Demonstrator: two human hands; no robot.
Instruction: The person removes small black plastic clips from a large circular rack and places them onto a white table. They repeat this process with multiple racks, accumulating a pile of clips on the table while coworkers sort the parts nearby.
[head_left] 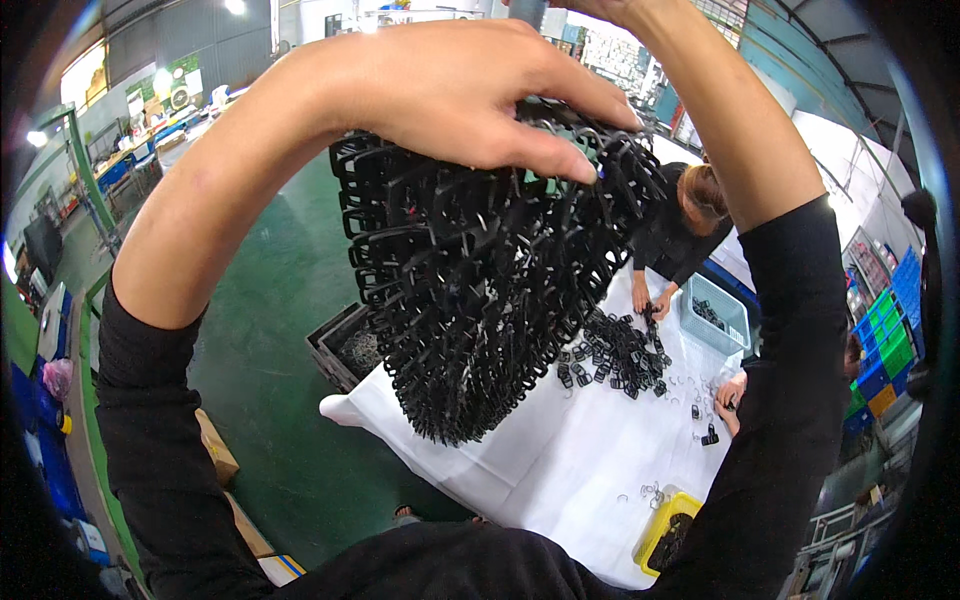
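A large hanging bundle of small black loop-shaped plastic parts (470, 270), packed in dense rows and tapering downward, fills the middle of the head view. Over its top lies my left hand (490, 95), thumb and fingers spread around the upper parts and gripping them. My right hand (605, 8) is raised at the top edge beside a grey pole (527, 12). Most of it is cut off, so its fingers and anything in them cannot be made out. How the bundle is hung is hidden behind my left hand.
Below stands a table with a white cover (560, 480). On it lie a pile of black parts (625, 355), a light-blue basket (715, 315) and a yellow tray (668, 530). A co-worker (690, 215) bends over the pile; another person's hand (731, 402) is nearby. A dark crate (330, 350) stands left.
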